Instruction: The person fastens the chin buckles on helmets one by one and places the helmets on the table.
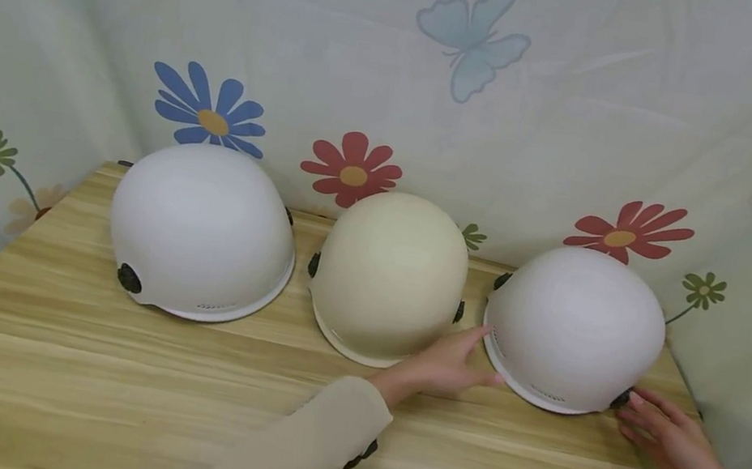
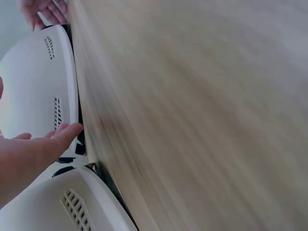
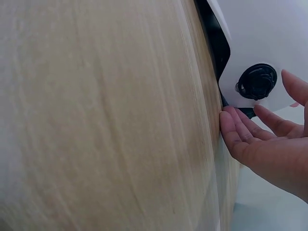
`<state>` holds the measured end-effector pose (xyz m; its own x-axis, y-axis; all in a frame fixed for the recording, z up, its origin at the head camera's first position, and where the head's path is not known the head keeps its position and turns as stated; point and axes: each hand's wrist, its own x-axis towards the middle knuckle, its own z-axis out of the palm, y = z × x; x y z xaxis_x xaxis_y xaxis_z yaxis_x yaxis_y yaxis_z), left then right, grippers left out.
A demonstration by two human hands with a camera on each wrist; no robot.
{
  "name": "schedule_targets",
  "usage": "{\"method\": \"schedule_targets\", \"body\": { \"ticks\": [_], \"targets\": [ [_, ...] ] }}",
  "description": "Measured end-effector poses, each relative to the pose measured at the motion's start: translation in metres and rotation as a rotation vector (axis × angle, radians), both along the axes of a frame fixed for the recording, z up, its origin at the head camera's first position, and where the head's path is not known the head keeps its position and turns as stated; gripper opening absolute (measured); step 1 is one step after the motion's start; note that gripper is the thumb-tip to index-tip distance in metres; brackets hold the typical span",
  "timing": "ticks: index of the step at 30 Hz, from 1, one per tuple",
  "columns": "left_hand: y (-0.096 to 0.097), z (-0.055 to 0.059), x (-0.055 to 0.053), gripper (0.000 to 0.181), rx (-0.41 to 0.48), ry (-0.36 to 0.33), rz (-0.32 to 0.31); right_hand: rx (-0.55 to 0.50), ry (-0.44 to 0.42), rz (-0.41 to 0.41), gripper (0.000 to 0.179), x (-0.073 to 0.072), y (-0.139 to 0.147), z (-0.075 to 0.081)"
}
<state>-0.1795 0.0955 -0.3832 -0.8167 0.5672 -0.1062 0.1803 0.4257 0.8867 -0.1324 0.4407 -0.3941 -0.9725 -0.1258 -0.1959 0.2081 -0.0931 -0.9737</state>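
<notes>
One relaxed left hand (image 1: 445, 367) at eight o'clock and one relaxed right hand (image 1: 674, 447) at four — both unclenched — flank a domed, white hard-shell helmet (image 1: 575, 328).

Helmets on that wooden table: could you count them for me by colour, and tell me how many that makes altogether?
White helmets: 2, one at each end of the row
Cream helmet: 1, in the middle
Total: 3 helmets
</notes>
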Motion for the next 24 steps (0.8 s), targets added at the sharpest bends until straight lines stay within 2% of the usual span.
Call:
{"method": "schedule_targets", "body": {
  "ticks": [11, 18, 24],
  "targets": [
    [0.017, -0.002, -0.006, 0.078, 0.044, -0.002, -0.004, 0.036, -0.019, -0.013, 0.024, -0.002, 0.003, -0.002],
    [0.021, -0.004, -0.009, 0.080, 0.038, 0.001, -0.014, 0.044, -0.016, -0.033, 0.023, -0.006, 0.002, -0.002],
    [0.022, -0.004, -0.010, 0.082, 0.054, -0.022, -0.019, 0.056, -0.029, -0.032, 0.022, -0.005, 0.002, -0.001]
  ]
}}
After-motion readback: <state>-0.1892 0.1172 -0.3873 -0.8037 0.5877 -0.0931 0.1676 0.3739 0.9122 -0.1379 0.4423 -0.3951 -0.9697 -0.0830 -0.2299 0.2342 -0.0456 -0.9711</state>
